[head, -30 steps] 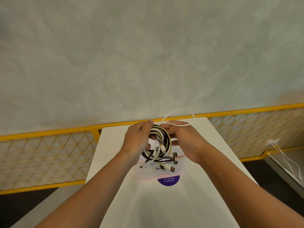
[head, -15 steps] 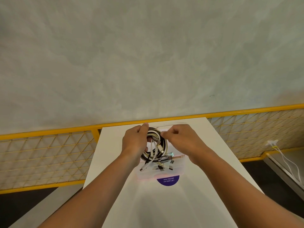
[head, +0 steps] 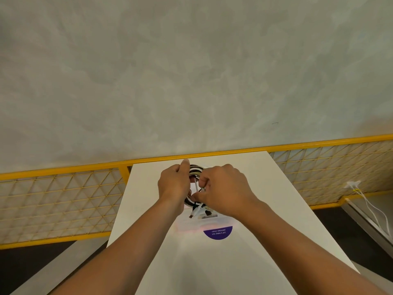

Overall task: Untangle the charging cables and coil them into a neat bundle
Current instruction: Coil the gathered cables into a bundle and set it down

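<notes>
A coil of black and white charging cables [head: 195, 169] is held upright above the far half of the white table [head: 265, 209]. My left hand [head: 173, 185] grips the coil's left side, thumb up over its top. My right hand [head: 223, 190] pinches a white strand at the coil's middle and covers its right side. Several plug ends [head: 196, 212] hang below the hands. Most of the coil is hidden behind both hands.
A clear plastic bag [head: 191, 226] with a purple round label [head: 218, 232] lies on the table under the hands. A yellow mesh railing [head: 63, 199] runs behind the table. White cables [head: 370, 203] hang from a socket at the right, above a metal ledge.
The loose white loop that stood out above the coil is gone; the strand now lies in the bundle. My right hand has moved down over the coil's middle, and the plug ends are mostly covered.
</notes>
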Action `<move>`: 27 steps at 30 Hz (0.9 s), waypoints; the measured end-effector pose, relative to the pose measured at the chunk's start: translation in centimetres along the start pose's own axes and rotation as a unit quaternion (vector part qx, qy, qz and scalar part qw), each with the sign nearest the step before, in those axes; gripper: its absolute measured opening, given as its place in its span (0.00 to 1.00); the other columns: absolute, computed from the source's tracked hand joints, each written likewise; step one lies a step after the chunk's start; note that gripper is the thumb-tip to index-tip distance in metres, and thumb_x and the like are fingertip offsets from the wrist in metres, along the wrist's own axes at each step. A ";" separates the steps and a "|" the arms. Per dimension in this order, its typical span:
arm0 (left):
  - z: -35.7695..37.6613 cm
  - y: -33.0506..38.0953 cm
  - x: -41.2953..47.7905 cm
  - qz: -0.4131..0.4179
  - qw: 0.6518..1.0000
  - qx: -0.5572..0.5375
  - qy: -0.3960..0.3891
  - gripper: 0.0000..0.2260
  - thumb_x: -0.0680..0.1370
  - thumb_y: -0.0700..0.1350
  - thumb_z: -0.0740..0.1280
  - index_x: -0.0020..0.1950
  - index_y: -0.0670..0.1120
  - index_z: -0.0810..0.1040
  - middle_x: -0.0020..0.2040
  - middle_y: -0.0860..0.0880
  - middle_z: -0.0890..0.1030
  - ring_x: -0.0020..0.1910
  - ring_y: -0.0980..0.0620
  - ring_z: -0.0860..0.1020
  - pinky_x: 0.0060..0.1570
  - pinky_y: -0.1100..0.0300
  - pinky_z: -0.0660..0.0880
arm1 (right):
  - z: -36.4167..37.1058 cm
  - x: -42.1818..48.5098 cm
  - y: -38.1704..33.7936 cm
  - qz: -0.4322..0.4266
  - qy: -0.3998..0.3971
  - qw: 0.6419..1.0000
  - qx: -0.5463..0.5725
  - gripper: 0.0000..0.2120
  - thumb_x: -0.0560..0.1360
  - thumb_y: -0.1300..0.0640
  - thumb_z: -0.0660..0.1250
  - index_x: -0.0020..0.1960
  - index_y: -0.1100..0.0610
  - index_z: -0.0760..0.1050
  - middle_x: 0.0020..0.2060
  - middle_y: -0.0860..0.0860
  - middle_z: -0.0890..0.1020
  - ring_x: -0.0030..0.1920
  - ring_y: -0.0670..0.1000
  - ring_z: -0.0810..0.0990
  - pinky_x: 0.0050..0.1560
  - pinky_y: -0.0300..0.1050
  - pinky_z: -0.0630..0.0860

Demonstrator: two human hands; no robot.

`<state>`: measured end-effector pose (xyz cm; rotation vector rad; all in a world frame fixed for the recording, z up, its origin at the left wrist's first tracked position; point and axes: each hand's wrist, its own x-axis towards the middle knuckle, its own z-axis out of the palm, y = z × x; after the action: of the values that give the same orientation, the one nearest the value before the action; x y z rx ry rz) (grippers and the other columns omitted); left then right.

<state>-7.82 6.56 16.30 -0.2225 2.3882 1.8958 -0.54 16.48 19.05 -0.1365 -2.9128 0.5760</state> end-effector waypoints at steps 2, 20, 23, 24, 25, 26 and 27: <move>0.1 -0.3 0.0 0.003 1.000 0.019 0.005 0.17 0.83 0.55 0.60 0.44 0.47 0.81 0.41 0.48 0.83 0.38 0.49 0.78 0.47 0.50 0.79 | 0.2 -0.1 -0.2 -0.009 0.003 0.999 -0.039 0.15 0.74 0.39 0.70 0.51 0.50 0.81 0.45 0.48 0.83 0.46 0.50 0.79 0.43 0.42 0.72; 0.2 -0.8 -0.2 0.071 0.992 0.106 0.011 0.23 0.83 0.57 0.59 0.36 0.43 0.71 0.32 0.47 0.74 0.33 0.50 0.71 0.33 0.55 0.66 | 0.5 0.2 0.3 0.024 0.017 0.997 0.066 0.05 0.69 0.51 0.71 0.39 0.52 0.82 0.34 0.45 0.82 0.38 0.47 0.79 0.40 0.42 0.76; -0.4 -1.3 0.5 0.078 0.990 0.120 0.013 0.23 0.83 0.58 0.59 0.35 0.43 0.70 0.32 0.45 0.74 0.35 0.46 0.73 0.35 0.53 0.66 | -0.9 0.1 0.8 0.004 0.023 0.974 0.223 0.03 0.68 0.58 0.74 0.36 0.52 0.82 0.29 0.46 0.82 0.31 0.42 0.77 0.35 0.39 0.75; -0.6 -1.5 0.7 0.074 0.989 0.128 0.013 0.24 0.82 0.59 0.59 0.36 0.42 0.70 0.33 0.43 0.76 0.36 0.43 0.75 0.36 0.52 0.68 | -1.6 0.1 0.8 -0.007 0.032 0.963 0.266 0.04 0.69 0.60 0.74 0.37 0.53 0.82 0.29 0.48 0.82 0.28 0.41 0.75 0.33 0.36 0.72; -0.8 -1.8 0.9 0.068 0.988 0.135 0.013 0.24 0.82 0.59 0.59 0.36 0.42 0.71 0.34 0.42 0.77 0.38 0.41 0.77 0.38 0.51 0.70 | -2.3 0.2 0.9 -0.012 0.047 0.951 0.305 0.05 0.71 0.61 0.74 0.38 0.53 0.83 0.29 0.50 0.83 0.26 0.41 0.75 0.31 0.34 0.71; -0.9 -2.0 1.1 0.062 0.989 0.136 0.011 0.24 0.82 0.59 0.59 0.36 0.42 0.72 0.35 0.41 0.78 0.39 0.41 0.78 0.39 0.51 0.71 | -2.9 0.4 1.0 -0.011 0.066 0.937 0.342 0.06 0.73 0.61 0.74 0.38 0.53 0.83 0.30 0.54 0.83 0.26 0.42 0.76 0.31 0.35 0.70; -1.0 -2.1 1.1 0.056 0.990 0.131 0.007 0.23 0.82 0.59 0.59 0.36 0.42 0.72 0.35 0.42 0.78 0.39 0.41 0.78 0.39 0.51 0.71 | -3.4 0.7 1.2 -0.005 0.089 0.923 0.374 0.06 0.74 0.61 0.74 0.39 0.53 0.83 0.31 0.57 0.83 0.26 0.44 0.78 0.31 0.36 0.71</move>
<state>-8.54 5.06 14.29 -0.0845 2.6763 1.5985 -0.49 18.95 21.74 -0.0645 -2.3181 1.5205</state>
